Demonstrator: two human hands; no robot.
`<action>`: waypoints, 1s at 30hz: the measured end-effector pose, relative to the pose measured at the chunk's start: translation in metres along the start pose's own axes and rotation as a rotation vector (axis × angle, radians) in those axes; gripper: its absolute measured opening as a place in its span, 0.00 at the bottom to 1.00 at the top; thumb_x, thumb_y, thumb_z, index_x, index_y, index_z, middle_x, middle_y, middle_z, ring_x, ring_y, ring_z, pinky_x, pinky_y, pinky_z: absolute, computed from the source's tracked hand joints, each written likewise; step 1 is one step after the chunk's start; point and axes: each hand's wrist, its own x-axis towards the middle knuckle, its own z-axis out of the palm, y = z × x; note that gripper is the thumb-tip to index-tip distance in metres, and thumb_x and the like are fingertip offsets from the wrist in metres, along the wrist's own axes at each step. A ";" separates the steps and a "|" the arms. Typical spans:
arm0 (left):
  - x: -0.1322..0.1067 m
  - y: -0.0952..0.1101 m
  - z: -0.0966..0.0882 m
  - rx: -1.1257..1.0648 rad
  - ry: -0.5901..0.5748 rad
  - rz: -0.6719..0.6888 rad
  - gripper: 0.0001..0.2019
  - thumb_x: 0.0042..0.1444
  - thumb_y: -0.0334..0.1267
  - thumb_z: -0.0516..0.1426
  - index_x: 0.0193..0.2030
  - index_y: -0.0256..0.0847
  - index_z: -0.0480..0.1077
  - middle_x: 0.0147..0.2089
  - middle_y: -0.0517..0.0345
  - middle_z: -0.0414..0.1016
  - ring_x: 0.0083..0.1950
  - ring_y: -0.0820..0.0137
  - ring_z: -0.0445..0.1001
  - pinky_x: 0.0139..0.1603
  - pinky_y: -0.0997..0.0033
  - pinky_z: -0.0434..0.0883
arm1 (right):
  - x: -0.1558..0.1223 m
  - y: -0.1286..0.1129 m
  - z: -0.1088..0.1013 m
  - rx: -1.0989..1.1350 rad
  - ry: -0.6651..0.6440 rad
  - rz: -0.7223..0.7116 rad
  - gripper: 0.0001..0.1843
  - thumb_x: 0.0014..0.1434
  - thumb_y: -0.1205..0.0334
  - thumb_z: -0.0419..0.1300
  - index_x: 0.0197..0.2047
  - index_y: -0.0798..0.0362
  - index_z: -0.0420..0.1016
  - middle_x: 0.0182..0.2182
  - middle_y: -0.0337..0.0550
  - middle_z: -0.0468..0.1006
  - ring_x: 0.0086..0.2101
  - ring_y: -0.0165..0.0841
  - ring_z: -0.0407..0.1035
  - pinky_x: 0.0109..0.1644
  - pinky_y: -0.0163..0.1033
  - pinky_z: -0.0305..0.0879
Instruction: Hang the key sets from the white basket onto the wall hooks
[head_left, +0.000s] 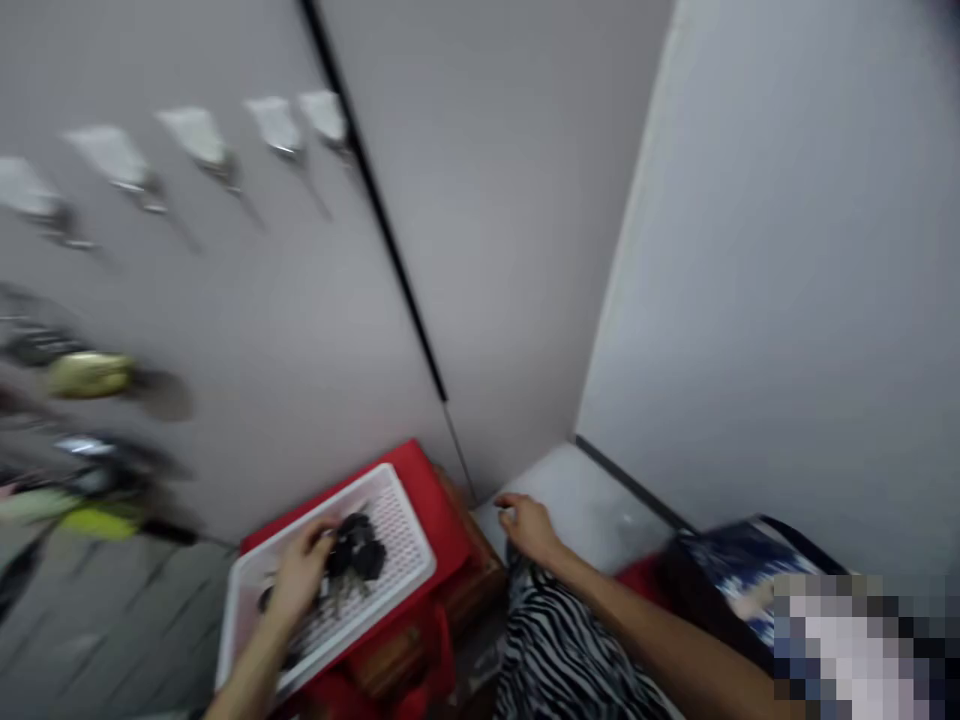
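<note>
My left hand (301, 572) reaches into a white perforated tray (405, 540) and its fingers close around a dark clump of small black objects (358, 553); motion blur hides what they are. The tray lies on a red-topped wooden stool (439, 500). My right hand (529, 525) hovers just right of the stool, near the floor in the corner, fingers curled with nothing visible in them. A zebra-striped cloth (559, 650) lies below my right forearm.
A row of metal wall hooks (202, 145) runs across the upper left wall. Blurred hanging items, one yellow-green (90, 375), are at the left edge. A thin black line (382, 220) runs down the wall. A blue patterned bag (742, 570) sits at lower right.
</note>
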 end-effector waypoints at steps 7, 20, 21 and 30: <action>-0.017 -0.031 -0.031 0.028 -0.080 0.136 0.10 0.42 0.32 0.44 0.30 0.38 0.65 0.28 0.61 0.69 0.31 0.73 0.65 0.33 0.76 0.60 | 0.008 -0.128 -0.050 0.237 0.101 -0.468 0.13 0.46 0.66 0.45 0.34 0.54 0.66 0.30 0.42 0.70 0.30 0.27 0.63 0.36 0.31 0.57; -0.041 -0.042 -0.054 0.187 0.110 0.165 0.13 0.39 0.25 0.44 0.32 0.39 0.63 0.35 0.57 0.65 0.38 0.72 0.62 0.38 0.75 0.58 | 0.023 -0.195 0.006 -0.228 -0.320 -0.660 0.16 0.40 0.74 0.46 0.32 0.54 0.68 0.33 0.45 0.69 0.35 0.31 0.61 0.37 0.32 0.54; -0.042 -0.041 -0.053 0.175 0.112 0.179 0.13 0.40 0.25 0.44 0.32 0.39 0.63 0.35 0.57 0.65 0.38 0.72 0.62 0.38 0.75 0.58 | 0.023 -0.195 0.008 -0.246 -0.323 -0.665 0.15 0.40 0.74 0.46 0.31 0.55 0.69 0.32 0.45 0.69 0.34 0.31 0.62 0.36 0.32 0.54; -0.041 -0.024 -0.030 -0.237 0.012 0.248 0.12 0.41 0.33 0.50 0.36 0.39 0.63 0.36 0.56 0.66 0.39 0.71 0.63 0.41 0.72 0.59 | 0.027 -0.208 -0.006 0.099 -0.254 -0.603 0.06 0.42 0.68 0.47 0.22 0.55 0.64 0.19 0.38 0.67 0.22 0.25 0.59 0.27 0.29 0.53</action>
